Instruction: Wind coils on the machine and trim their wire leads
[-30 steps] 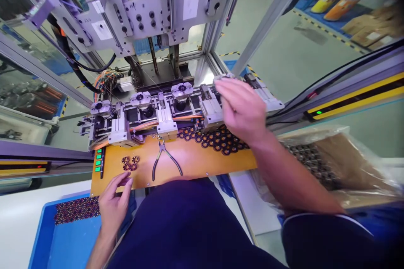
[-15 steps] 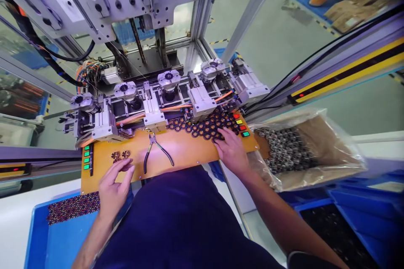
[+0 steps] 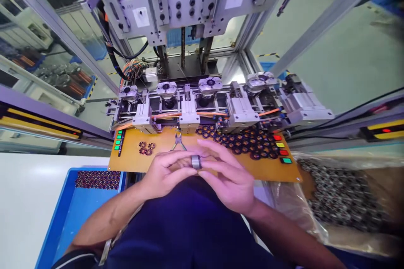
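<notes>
In front of my body I hold a small grey, ring-shaped stator core (image 3: 196,162) with a dark edge. My left hand (image 3: 164,172) closes on its left side with thumb and fingers. My right hand (image 3: 232,176) grips it from the right, its upper fingers stretched out above the part. Just beyond my fingers lie cutting pliers (image 3: 178,139), their handles partly hidden by my hands. A little group of copper-wound stators (image 3: 146,149) sits on the orange work board (image 3: 126,157), left of the pliers. Many dark stators (image 3: 249,141) spread over the board's right part.
A machine with a row of round metal fixtures (image 3: 210,85) stands behind the board. Coloured buttons (image 3: 286,160) line the board's ends. At left is a blue tray (image 3: 75,218) with stators; at right, a plastic-lined box (image 3: 293,206) full of grey parts.
My right hand has left the dark stators, and my left hand has left the small group. Both have come together at the middle around a stator core. The view has turned left.
</notes>
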### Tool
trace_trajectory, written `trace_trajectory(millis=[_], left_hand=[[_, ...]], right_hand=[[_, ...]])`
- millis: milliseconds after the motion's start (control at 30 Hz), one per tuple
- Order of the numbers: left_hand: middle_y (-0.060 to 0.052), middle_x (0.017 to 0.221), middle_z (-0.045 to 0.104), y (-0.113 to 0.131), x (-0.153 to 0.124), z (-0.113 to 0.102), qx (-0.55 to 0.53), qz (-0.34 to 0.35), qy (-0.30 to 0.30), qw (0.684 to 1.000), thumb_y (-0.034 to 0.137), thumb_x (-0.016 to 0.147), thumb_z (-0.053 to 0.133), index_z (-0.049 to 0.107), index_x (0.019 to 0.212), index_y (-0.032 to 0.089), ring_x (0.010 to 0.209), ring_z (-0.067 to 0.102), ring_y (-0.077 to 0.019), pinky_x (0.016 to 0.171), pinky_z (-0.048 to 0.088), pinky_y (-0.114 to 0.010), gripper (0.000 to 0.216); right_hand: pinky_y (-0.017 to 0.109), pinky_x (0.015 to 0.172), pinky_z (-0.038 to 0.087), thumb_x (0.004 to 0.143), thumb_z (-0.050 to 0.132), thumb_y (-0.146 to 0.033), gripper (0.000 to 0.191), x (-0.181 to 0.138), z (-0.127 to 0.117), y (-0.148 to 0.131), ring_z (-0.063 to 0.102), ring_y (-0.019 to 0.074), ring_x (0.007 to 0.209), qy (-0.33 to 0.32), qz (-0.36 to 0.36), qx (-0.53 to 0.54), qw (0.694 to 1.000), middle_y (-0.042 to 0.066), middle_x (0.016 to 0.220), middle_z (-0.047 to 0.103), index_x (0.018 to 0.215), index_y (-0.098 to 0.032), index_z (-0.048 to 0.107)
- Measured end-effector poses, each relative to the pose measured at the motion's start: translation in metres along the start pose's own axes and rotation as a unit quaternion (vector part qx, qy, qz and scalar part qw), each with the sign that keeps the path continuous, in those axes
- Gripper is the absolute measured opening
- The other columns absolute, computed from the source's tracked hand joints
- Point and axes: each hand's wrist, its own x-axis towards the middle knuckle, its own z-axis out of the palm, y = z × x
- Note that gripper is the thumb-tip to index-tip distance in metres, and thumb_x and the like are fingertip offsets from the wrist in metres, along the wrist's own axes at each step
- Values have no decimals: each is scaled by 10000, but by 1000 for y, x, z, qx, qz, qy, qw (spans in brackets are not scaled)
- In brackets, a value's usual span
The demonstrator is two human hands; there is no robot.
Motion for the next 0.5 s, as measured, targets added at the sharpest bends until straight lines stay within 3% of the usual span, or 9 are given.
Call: trace_trajectory(millis=[133, 267, 400, 500], left_hand=[[-63, 896, 766, -5, -5, -3, 123, 69, 51, 989, 294, 880, 685, 700, 1157, 170, 743, 703, -154, 757, 590, -284, 304], [-104, 1028, 764, -15, -15, -15, 161, 54, 94, 981, 307, 844, 731, 653, 1242, 179, 820, 718, -181, 792, 598, -314, 425], [-112, 1099, 753, -48, -42, -46, 217, -38, 185, 958, 325, 853, 709, 656, 1223, 187, 915, 725, -205, 845, 598, -337, 398], [-121, 1061, 763, -89, -71, -74, 261, -132, 275, 916, 454, 838, 679, 664, 1180, 169, 898, 737, -230, 839, 606, -365, 445]], right_hand=[[497, 951, 589, 884, 639, -189, 202, 1, 13, 0, 664, 272, 1133, -12, 72, 75, 995, 39, 1266, 667, 978, -349, 719], [466, 926, 603, 892, 635, -198, 181, 18, 2, 4, 680, 250, 1101, -47, 70, 76, 994, 37, 1214, 692, 952, -337, 735], [439, 938, 586, 894, 634, -213, 145, 75, -64, 32, 709, 226, 986, -39, -9, -103, 994, 26, 1086, 739, 884, -289, 757], [429, 947, 569, 866, 638, -238, 124, 126, -134, 67, 703, 243, 991, -12, -50, -286, 957, 66, 1042, 748, 838, -214, 757]])
